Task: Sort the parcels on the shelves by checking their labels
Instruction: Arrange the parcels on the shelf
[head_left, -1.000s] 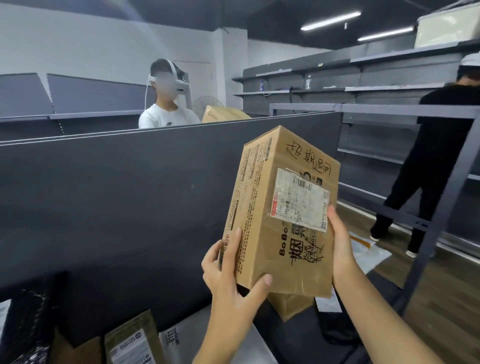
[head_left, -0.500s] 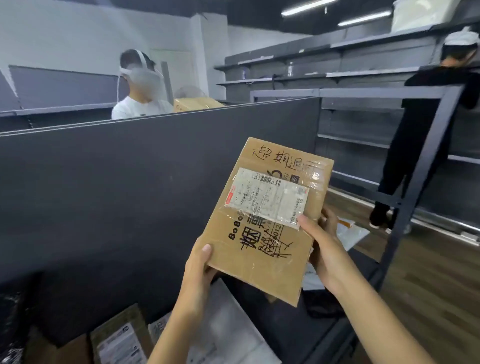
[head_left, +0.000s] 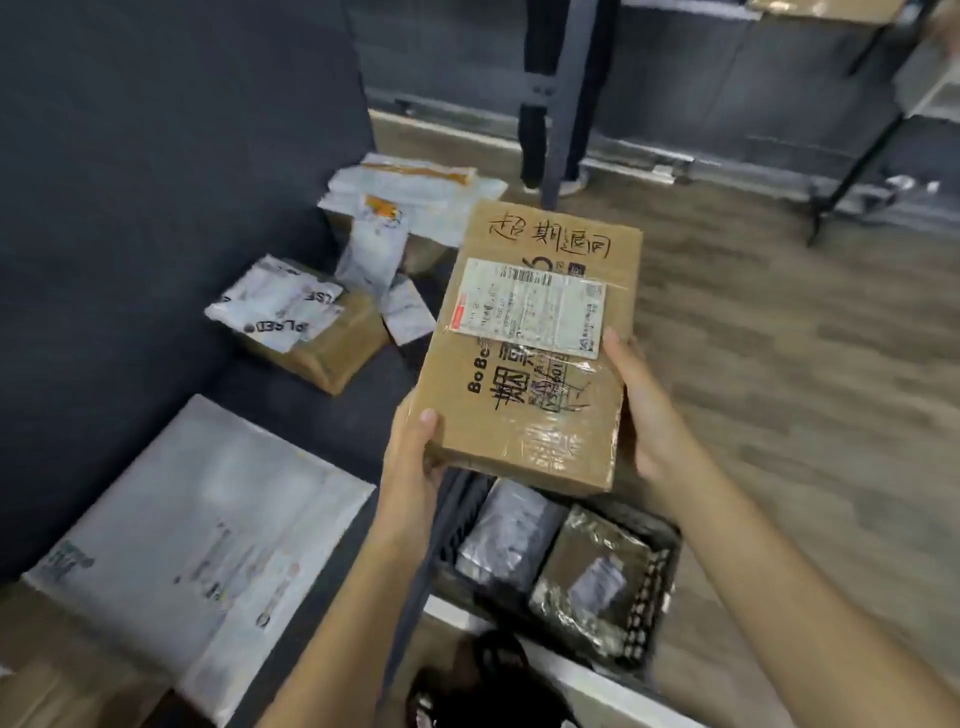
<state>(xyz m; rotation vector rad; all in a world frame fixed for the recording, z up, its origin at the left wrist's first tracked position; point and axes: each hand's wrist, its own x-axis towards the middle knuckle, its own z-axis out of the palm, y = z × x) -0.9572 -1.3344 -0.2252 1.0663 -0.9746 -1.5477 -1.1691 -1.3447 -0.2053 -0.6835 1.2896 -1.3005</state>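
The person holds a cardboard box (head_left: 530, 353) with both hands, label side up, above the front edge of the dark shelf (head_left: 311, 410). The left hand (head_left: 413, 452) clasps the near left corner of the box, thumb on the top face and fingers underneath. The right hand (head_left: 641, 410) presses on the right side of the box, with the thumb touching the edge near the white label (head_left: 530, 306). So each grip is closed on the box, and the box touches nothing else.

The label faces the camera, with handwritten marks above and below it, so this looks like the checking step and the box is not yet placed.

Behind the box, on the shelf, lie a smaller brown parcel (head_left: 332, 348) with a white bag (head_left: 275, 312) on it, and several more white bags. To the left of the box lies a large white flat parcel (head_left: 208, 530). Below the box a black crate (head_left: 662, 587) stands on the floor with wrapped packages inside.

The risk is probably the grip on the left corner: it is small, and the glossy tape there may be slippery. If the right hand lets go first, the box could tilt and fall into the crate. The print on the label is also too blurred here to read, so a hurried reading may send the box to a wrong place.
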